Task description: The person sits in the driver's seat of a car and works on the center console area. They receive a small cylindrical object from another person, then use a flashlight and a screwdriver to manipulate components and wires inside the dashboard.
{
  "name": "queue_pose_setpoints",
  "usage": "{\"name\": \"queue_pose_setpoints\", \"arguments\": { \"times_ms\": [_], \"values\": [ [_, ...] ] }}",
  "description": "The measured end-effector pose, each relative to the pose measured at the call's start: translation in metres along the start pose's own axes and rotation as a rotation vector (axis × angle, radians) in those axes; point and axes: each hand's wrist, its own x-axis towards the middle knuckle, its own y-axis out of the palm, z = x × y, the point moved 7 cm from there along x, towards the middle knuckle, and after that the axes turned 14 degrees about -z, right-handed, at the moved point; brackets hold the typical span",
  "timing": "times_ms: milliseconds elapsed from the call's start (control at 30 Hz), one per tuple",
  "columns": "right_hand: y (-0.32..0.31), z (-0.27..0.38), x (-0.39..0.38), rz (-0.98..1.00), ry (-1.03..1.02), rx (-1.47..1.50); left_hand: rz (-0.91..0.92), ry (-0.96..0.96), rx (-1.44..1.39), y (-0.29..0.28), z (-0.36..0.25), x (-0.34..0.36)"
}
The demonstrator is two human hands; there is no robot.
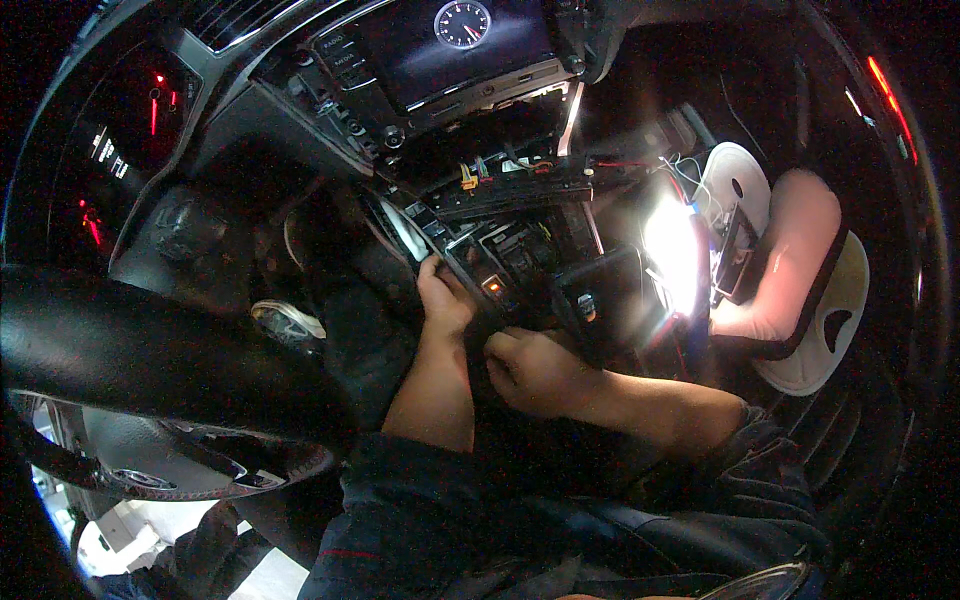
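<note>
My left hand (pixel 446 298) is at the left side of the car's opened centre console (pixel 520 255). Its thumb lies up along the edge of the console trim (pixel 462 262), and its other fingers are partly hidden as they grip there. My right hand (pixel 537 372) is low at the near side of the console, knuckles up, fingers curled in. Whatever those fingers hold is hidden in shadow. A small orange-lit switch (pixel 493 287) glows between the hands.
A steering wheel (pixel 150 350) fills the left. Ahead is a lit dashboard screen (pixel 460 50), with loose wire connectors (pixel 470 178) below it. A glaring work light (pixel 672 255) shines at the right, beside white pieces with dark cutouts (pixel 738 168) and a pinkish rounded shape (pixel 800 240).
</note>
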Motion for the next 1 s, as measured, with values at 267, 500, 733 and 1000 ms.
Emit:
{"name": "queue_pose_setpoints", "arguments": {
  "times_ms": [267,500,733,1000],
  "values": [
    [0.001,0.001,-0.001,-0.017,-0.032,0.04,0.088,-0.07,0.01,0.008,0.003,-0.012],
    [0.002,0.005,0.0,0.002,-0.065,-0.038,0.123,-0.029,0.044,0.008,0.006,-0.009],
    [-0.006,0.03,0.0,-0.046,-0.143,-0.278,0.094,-0.05,-0.051,0.004,0.011,-0.005],
    [-0.003,0.047,0.008,-0.182,-0.03,-0.335,0.067,-0.061,-0.053,-0.002,0.013,-0.001]
  ]
}}
